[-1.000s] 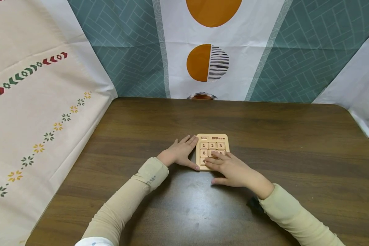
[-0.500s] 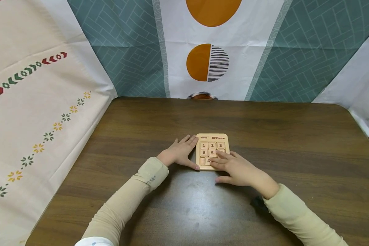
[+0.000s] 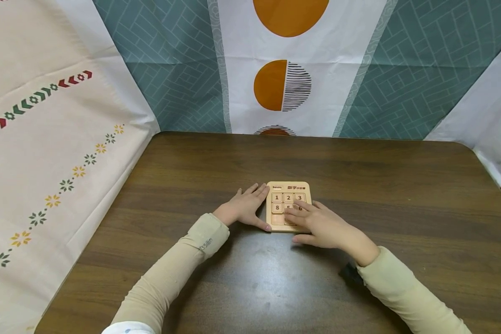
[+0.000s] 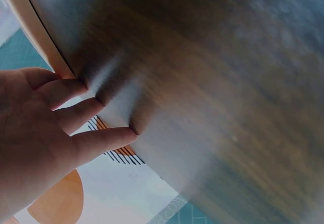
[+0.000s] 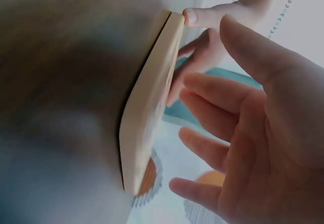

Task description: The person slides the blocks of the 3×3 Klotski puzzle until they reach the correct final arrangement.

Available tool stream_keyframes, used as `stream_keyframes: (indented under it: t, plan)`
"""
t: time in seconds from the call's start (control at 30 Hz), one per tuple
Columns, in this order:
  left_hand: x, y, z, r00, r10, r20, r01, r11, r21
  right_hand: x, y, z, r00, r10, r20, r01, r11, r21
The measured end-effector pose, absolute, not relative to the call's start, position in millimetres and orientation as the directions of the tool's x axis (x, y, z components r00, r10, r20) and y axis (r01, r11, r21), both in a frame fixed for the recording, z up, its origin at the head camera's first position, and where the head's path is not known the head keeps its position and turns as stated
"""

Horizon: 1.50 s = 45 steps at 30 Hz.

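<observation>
A wooden number slide puzzle [image 3: 269, 204] lies flat on the table. Its tiles 1, 2, 3, 8, 5 and 6 show at least in part, and the lower-left slot [image 3: 277, 220] is bare. My left hand [image 3: 244, 206] rests along the puzzle's left side, fingers spread, thumb at the near corner. In the left wrist view those fingers [image 4: 109, 139] are nearly straight. Over the lower right of the puzzle lies my right hand [image 3: 323, 226], hiding part of the bottom row. In the right wrist view its loosely bent fingers [image 5: 202, 145] are beside the puzzle frame [image 5: 144, 102], holding nothing.
The brown wooden table [image 3: 217, 162] extends around the puzzle on all sides. A patterned cloth [image 3: 183, 69] hangs behind its far edge. White cloth with printed flowers [image 3: 67, 139] drapes at the left. A small dark thing [image 3: 350, 272] sits under the right wrist.
The 4 tile has slid right out of the lower-left slot and is now hidden under my right fingers. My right hand has shifted right, then slightly away from me. The left hand stays put.
</observation>
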<state>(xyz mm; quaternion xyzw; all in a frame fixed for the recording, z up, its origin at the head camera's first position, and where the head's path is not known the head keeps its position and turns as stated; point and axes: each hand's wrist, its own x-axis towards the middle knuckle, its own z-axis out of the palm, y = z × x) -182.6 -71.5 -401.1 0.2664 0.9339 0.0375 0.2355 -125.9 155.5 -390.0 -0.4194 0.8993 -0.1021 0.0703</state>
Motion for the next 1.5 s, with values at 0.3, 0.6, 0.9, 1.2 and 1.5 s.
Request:
stream_keyframes:
  t: [0.3,0.6,0.9,1.2,1.5]
  plan:
    - [-183.0,-70.7,-401.7,-0.742,0.519,-0.424,0.482,0.853,0.201,-135.9,133.7,-394.8,-0.631,-0.766,-0.123,-0.725,0.639,-0.258]
    - [-183.6,-72.5,-402.9,-0.751,0.516,-0.413,0.475,0.856,0.206,-123.8,134.6,-393.2,-0.600,-0.789,-0.129,-0.742,0.610,-0.278]
    - [-183.6,-72.1,-403.3,-0.751,0.511,-0.418,0.471,0.859,0.202,-118.8,137.5,-393.0,-0.608,-0.789,-0.094,-0.757,0.611,-0.232]
    - [-183.5,-70.5,-402.3,-0.750,0.511,-0.421,0.480,0.857,0.186,-127.7,147.8,-390.6,-0.752,-0.654,-0.081,-0.644,0.756,-0.119]
    - [-183.6,-71.6,-403.2,-0.749,0.513,-0.419,0.478,0.856,0.194,-131.0,138.6,-394.0,-0.736,-0.672,-0.083,-0.658,0.739,-0.147]
